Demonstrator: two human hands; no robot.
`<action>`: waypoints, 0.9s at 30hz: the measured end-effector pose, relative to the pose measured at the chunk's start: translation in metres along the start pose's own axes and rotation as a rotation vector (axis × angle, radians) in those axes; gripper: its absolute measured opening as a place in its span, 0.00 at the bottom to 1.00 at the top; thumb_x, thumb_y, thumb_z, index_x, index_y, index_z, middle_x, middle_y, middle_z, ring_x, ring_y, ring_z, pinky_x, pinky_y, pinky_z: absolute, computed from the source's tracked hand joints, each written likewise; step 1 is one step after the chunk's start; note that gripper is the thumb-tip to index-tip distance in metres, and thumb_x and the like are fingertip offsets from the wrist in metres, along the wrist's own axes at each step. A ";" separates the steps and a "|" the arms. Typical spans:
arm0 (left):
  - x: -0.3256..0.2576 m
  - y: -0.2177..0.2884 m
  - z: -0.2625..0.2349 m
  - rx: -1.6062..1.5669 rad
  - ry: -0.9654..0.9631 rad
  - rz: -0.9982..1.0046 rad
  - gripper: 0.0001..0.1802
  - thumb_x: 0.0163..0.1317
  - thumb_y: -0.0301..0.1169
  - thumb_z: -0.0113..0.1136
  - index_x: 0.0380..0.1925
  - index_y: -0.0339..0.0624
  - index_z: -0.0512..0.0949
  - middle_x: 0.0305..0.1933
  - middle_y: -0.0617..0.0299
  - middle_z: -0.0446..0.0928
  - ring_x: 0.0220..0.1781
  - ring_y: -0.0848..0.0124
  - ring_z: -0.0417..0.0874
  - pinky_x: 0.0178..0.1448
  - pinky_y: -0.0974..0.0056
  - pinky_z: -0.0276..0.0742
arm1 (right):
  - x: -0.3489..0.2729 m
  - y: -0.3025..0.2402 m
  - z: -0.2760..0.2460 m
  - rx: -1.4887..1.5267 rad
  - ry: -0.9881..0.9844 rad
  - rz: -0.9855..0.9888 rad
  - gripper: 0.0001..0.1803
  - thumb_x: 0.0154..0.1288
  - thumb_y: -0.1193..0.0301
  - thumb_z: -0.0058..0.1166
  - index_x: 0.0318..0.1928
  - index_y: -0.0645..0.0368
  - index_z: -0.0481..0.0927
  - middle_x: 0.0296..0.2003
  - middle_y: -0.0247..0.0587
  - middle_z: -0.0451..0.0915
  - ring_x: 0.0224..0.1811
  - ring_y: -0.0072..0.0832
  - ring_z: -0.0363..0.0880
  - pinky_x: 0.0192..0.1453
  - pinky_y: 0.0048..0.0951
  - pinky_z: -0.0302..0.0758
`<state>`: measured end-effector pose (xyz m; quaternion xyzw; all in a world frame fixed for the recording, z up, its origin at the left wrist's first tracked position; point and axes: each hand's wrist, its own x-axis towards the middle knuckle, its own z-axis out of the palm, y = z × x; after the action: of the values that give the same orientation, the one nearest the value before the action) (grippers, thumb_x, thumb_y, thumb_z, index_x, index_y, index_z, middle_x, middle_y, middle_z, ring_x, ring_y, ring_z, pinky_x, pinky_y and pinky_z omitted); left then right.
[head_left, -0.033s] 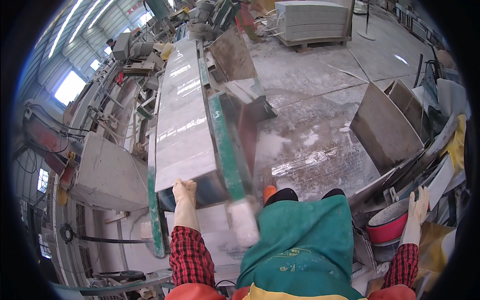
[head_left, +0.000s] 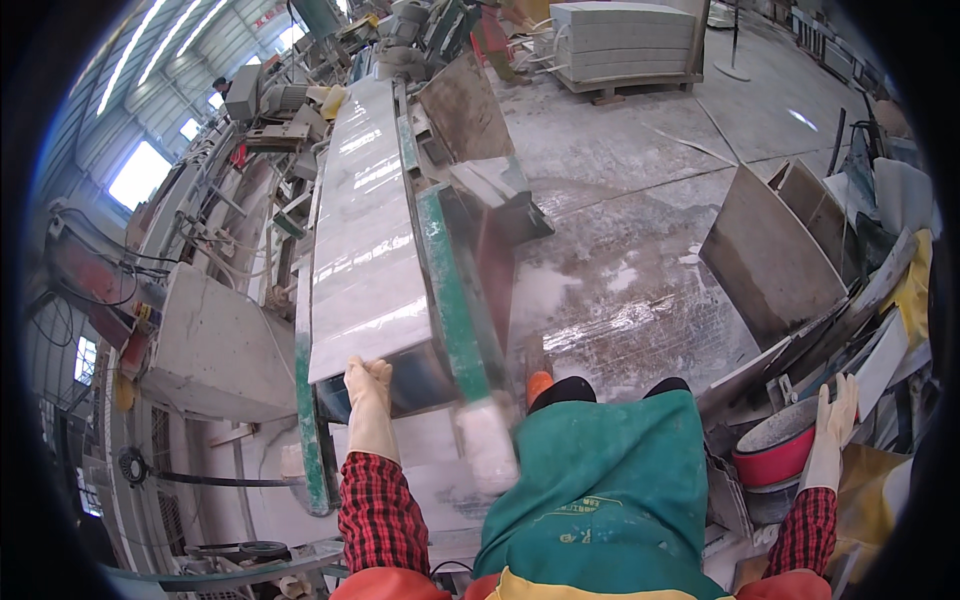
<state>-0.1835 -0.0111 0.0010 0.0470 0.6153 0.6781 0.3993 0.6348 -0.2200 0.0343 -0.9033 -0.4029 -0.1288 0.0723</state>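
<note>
My left hand (head_left: 369,380), in a cream glove, is closed with fingers curled at the near edge of a wet, pale stone slab (head_left: 365,328). That slab lies at the near end of a long conveyor, in line with several more slabs. Under the near edge shows the dark belt end (head_left: 415,380). Over on the right, my right hand (head_left: 838,415), gloved the same way, has its fingers stretched out and holds nothing. It is beside a red round tub (head_left: 775,455) with a grey top; whether it touches the tub I cannot tell.
Green rails (head_left: 452,290) flank the conveyor. A large pale block (head_left: 215,345) stands to the left. Brown boards (head_left: 775,245) and scrap pieces lean at the right. Strapped slabs (head_left: 625,45) sit on a pallet at the back, near another person's legs (head_left: 500,50). The floor (head_left: 620,290) is wet.
</note>
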 end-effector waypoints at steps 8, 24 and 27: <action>0.024 0.012 0.003 0.106 -0.031 0.029 0.20 0.72 0.44 0.44 0.40 0.37 0.72 0.33 0.52 0.75 0.27 0.63 0.80 0.31 0.59 0.81 | -0.006 0.007 0.009 0.010 0.051 -0.017 0.25 0.63 0.67 0.59 0.61 0.59 0.76 0.67 0.50 0.68 0.72 0.44 0.62 0.77 0.39 0.56; -0.002 0.006 0.014 0.049 0.012 -0.112 0.19 0.77 0.45 0.41 0.33 0.42 0.69 0.26 0.61 0.75 0.22 0.70 0.77 0.27 0.69 0.81 | -0.023 -0.020 -0.007 -0.090 -0.022 0.033 0.27 0.61 0.65 0.60 0.62 0.56 0.76 0.69 0.48 0.66 0.73 0.43 0.60 0.78 0.38 0.55; -0.002 0.001 0.014 0.076 0.054 -0.116 0.19 0.77 0.45 0.42 0.34 0.41 0.69 0.27 0.60 0.75 0.23 0.69 0.79 0.28 0.68 0.82 | -0.024 -0.022 -0.007 -0.132 -0.029 0.023 0.28 0.62 0.63 0.60 0.62 0.54 0.75 0.70 0.46 0.66 0.73 0.43 0.60 0.77 0.38 0.56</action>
<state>-0.1746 -0.0007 0.0062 0.0081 0.6527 0.6309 0.4194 0.6016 -0.2240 0.0346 -0.9123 -0.3842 -0.1413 0.0080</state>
